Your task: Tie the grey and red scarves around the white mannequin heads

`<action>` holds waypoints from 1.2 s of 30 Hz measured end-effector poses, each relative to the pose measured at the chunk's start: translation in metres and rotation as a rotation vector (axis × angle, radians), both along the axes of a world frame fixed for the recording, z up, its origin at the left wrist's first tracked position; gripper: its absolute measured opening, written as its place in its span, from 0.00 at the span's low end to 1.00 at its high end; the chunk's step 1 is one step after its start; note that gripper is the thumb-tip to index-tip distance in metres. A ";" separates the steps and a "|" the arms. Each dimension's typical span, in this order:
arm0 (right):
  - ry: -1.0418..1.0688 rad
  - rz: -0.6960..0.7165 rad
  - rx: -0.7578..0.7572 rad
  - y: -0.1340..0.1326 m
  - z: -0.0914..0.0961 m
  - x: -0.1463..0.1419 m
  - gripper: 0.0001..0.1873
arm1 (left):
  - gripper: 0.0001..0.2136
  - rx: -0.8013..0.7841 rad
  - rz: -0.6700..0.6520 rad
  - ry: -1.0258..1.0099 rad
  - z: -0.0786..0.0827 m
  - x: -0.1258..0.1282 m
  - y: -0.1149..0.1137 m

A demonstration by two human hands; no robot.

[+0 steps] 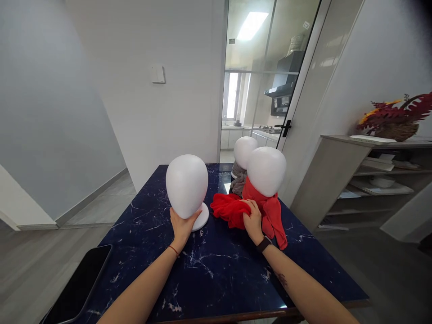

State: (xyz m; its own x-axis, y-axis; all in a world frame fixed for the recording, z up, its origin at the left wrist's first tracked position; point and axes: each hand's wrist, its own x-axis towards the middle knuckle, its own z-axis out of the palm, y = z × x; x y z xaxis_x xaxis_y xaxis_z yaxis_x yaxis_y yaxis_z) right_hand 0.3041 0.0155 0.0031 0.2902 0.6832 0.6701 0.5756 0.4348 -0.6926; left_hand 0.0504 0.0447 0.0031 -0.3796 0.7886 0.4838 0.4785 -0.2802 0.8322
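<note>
1 ceiling light (252,25) glares behind the glass door (248,56); the upper right corner darkens.

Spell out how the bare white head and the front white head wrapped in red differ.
The bare head shows its round base; the wrapped head has its base hidden by red cloth. The left hand holds the bare head low down, but is not on the wrapped head. The bare head stands apart, while the wrapped head partly covers another white head. Both are smooth and white.
</note>
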 end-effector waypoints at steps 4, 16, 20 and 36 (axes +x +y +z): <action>0.019 -0.039 -0.037 0.002 0.002 -0.001 0.19 | 0.47 -0.046 0.076 0.105 -0.004 0.002 -0.001; 0.116 0.141 -0.127 0.007 -0.010 0.002 0.12 | 0.41 -0.041 0.041 0.202 -0.007 -0.002 0.002; 0.160 0.121 -0.120 0.005 -0.011 0.003 0.14 | 0.44 -0.071 0.117 0.194 -0.006 0.000 -0.016; 0.075 0.449 0.062 -0.012 0.164 -0.030 0.18 | 0.17 -0.082 -0.662 -0.082 0.065 0.079 -0.074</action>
